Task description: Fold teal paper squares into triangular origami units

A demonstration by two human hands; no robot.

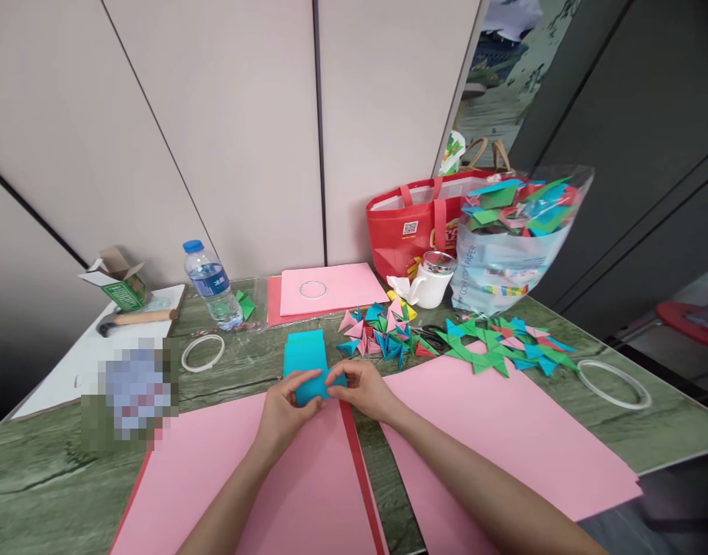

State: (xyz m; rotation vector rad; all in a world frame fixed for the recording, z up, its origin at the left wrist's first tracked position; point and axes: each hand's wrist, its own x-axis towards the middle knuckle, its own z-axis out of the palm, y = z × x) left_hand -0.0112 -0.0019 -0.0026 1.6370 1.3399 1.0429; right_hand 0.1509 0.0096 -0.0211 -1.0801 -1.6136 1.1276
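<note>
Both hands meet at the middle of the table on a small folded teal paper piece (312, 388). My left hand (284, 412) pinches its left side with closed fingers. My right hand (361, 388) pinches its right end. A stack of teal paper squares (304, 351) lies just behind them. Under my forearms lie large pink sheets (308, 486) on the green wood-grain table (35, 470).
Folded coloured paper triangles (380, 331) and green and blue folded pieces (498, 347) lie behind. A white mug (429, 284), red bag (415, 220), clear bag of folded pieces (516, 231), water bottle (212, 285), tape rings (202, 352) (613, 383) and a small green box (118, 281) surround them.
</note>
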